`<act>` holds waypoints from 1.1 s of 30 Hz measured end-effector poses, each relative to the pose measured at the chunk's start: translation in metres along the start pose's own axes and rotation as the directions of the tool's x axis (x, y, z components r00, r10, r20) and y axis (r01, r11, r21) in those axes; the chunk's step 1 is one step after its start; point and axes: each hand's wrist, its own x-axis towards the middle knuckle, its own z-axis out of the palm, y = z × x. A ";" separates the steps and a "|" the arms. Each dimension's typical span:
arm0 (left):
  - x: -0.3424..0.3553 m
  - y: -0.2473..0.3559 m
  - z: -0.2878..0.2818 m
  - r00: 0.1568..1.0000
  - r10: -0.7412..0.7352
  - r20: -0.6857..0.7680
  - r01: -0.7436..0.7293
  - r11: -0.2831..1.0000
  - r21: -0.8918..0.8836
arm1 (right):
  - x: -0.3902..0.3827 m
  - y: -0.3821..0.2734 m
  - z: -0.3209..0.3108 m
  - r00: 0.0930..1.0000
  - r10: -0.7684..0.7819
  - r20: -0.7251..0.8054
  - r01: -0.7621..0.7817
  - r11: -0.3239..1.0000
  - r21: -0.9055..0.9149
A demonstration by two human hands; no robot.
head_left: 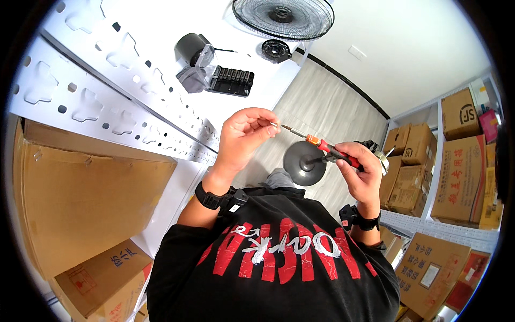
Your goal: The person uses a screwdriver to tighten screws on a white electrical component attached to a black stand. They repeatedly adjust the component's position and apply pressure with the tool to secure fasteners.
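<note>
My right hand (pixel 358 166) is wrapped around the red-and-black handle of a screwdriver (pixel 323 146), which has an orange collar and a metal shaft. The shaft points left toward my left hand (pixel 244 137). There, thumb and fingers pinch a small light-coloured piece (pixel 274 124), perhaps a bit or screw, too small to name. Its end lies close to the screwdriver's tip; whether they touch I cannot tell. Below the screwdriver stands a black round fan base (pixel 304 163) on the floor. Beside my right hand, a metal-and-black fan motor (pixel 384 162) shows partly, the rest hidden.
On the white table, an open black bit case (pixel 232 80) lies near a dark cylindrical part (pixel 192 49), a black round disc (pixel 276 50) and a fan guard (pixel 281 16). Cardboard boxes (pixel 91 193) sit at left; shelves with boxes (pixel 458 180) stand at right.
</note>
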 end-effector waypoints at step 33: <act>0.162 -0.137 -0.176 0.769 0.128 -0.626 0.614 0.123 0.780 | -0.038 0.064 -0.125 0.913 0.336 -0.234 -0.366 0.925 -0.099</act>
